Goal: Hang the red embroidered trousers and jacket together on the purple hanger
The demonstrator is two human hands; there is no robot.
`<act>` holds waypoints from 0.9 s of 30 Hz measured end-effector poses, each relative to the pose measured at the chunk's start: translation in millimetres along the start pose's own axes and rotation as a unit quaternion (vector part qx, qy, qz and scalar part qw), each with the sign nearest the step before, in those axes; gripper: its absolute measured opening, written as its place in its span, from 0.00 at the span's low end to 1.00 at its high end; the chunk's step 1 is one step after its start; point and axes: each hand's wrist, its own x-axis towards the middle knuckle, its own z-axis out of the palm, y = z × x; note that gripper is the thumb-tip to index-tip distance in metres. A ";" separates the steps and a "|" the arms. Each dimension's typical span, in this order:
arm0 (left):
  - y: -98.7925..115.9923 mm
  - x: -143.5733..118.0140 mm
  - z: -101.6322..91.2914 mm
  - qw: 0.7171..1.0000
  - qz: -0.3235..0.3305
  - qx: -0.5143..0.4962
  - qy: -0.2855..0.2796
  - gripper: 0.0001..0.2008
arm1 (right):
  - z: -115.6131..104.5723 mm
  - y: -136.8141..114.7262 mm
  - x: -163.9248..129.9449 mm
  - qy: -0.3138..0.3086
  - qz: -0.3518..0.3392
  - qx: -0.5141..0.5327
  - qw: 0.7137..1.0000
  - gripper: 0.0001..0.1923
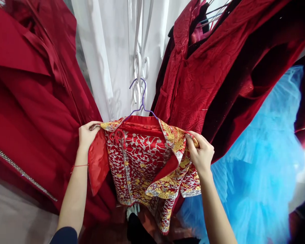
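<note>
White curtain hangs far behind. The red jacket is in the middle on a purple hanger; left hand and right hand narrowly pinch its shoulders, seemingly spreading it; next move calls for even pull.

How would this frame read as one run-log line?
left hand: pinches embroidered jacket near shoulder | right hand: pinches its opposite shoulder area | support: purple hanger inside collar | nearby: blue tulle

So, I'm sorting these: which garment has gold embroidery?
The red jacket on the purple hanger; the blue tulle garment and other red ones show none.
</note>
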 end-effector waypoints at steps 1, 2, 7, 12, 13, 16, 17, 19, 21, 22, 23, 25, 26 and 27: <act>0.3 6.0 4.2 0.999 -0.028 0.015 0.018 0.16 | -0.3 -0.8 -0.7 0.002 0.003 -0.001 1.000 0.18; 1.1 12.5 9.6 0.997 -0.056 0.036 0.027 0.17 | -0.3 -1.5 -1.2 0.003 0.005 -0.001 1.000 0.18; 9.0 49.8 29.1 0.989 -0.124 0.047 -0.063 0.18 | -0.6 0.5 -1.9 0.012 0.029 0.006 0.999 0.18; 17.6 62.1 5.6 0.953 -0.088 -0.091 -0.275 0.34 | -17.5 16.3 -4.3 0.045 0.070 -0.006 0.997 0.21; 20.2 58.8 -0.6 0.944 -0.072 -0.126 -0.297 0.37 | -22.6 19.4 -5.6 0.054 0.079 -0.022 0.995 0.22; 32.5 41.5 -11.8 0.931 -0.008 -0.156 -0.331 0.34 | -36.1 22.3 -10.4 0.073 0.090 -0.095 0.989 0.24; 37.4 35.1 -13.0 0.932 0.016 -0.127 -0.340 0.32 | -39.4 21.0 -12.0 0.079 0.087 -0.118 0.986 0.23; 45.9 23.8 -13.4 0.936 0.060 -0.059 -0.341 0.28 | -45.0 16.6 -14.8 0.095 0.083 -0.155 0.980 0.23; 50.3 15.2 -13.8 0.946 0.077 -0.021 -0.313 0.24 | -51.6 13.2 -17.5 0.120 0.094 -0.191 0.970 0.22; 51.1 11.5 -14.5 0.953 0.071 -0.019 -0.294 0.23 | -56.2 12.7 -19.3 0.132 0.108 -0.209 0.963 0.22; 51.2 8.1 -15.5 0.959 0.062 -0.021 -0.276 0.23 | -61.9 13.0 -21.6 0.144 0.129 -0.227 0.955 0.23; 51.5 1.0 -17.8 0.969 0.049 -0.017 -0.241 0.22 | -75.8 15.0 -28.9 0.163 0.184 -0.253 0.936 0.23; 52.3 -2.7 -18.9 0.974 0.048 -0.008 -0.219 0.22 | -83.1 15.6 -34.3 0.165 0.210 -0.263 0.927 0.23; 53.7 -6.3 -19.6 0.979 0.051 0.006 -0.197 0.22 | -89.6 15.3 -40.9 0.157 0.230 -0.272 0.921 0.22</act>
